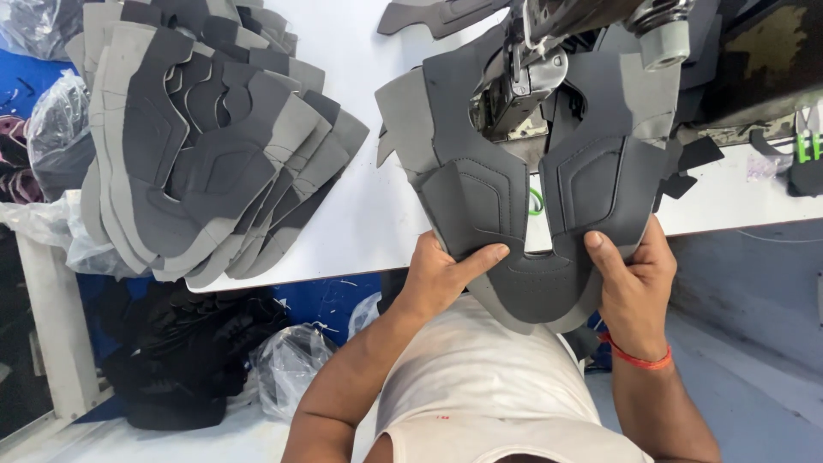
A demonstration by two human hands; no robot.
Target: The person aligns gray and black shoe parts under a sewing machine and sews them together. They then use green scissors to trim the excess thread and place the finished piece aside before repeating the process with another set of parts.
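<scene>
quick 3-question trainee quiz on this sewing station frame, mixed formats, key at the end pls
1. True or false: both hands grip the near edge of the grey shoe upper.
2. Where does the stack of cut grey pieces lie? A) on the floor B) on the white table, to the person's left C) under the sewing machine head
3. Fill in: the far part of the grey shoe upper sits under the ____.

Key:
1. True: the left hand and the right hand each hold it, thumbs on top.
2. B, on the white table.
3. sewing machine head
</scene>
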